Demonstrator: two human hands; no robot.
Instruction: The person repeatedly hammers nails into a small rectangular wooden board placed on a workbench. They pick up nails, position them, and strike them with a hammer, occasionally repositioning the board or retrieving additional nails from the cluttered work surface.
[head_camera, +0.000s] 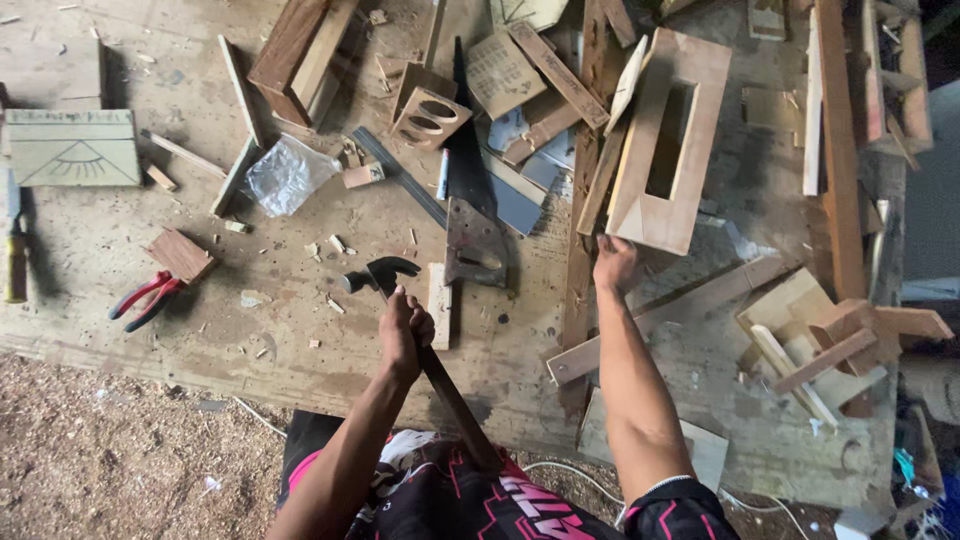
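Observation:
My left hand (403, 335) is wrapped around the dark handle of a claw hammer (380, 272). The hammer's black head sits just above my fist, next to a small upright wood block (439, 305). My right hand (615, 262) presses its fingertips on the near corner of a long wooden box (665, 140) with a rectangular slot cut in its face. The box lies tilted on a plank (580, 250) on the worn workbench (300, 330).
A handsaw (470, 200) lies between hammer and box. Red-handled pliers (145, 297) and a clear plastic bag (285, 175) lie to the left. Wood offcuts, slats and small frames (820, 340) crowd the back and right. Sawdust covers the floor (100, 450) below.

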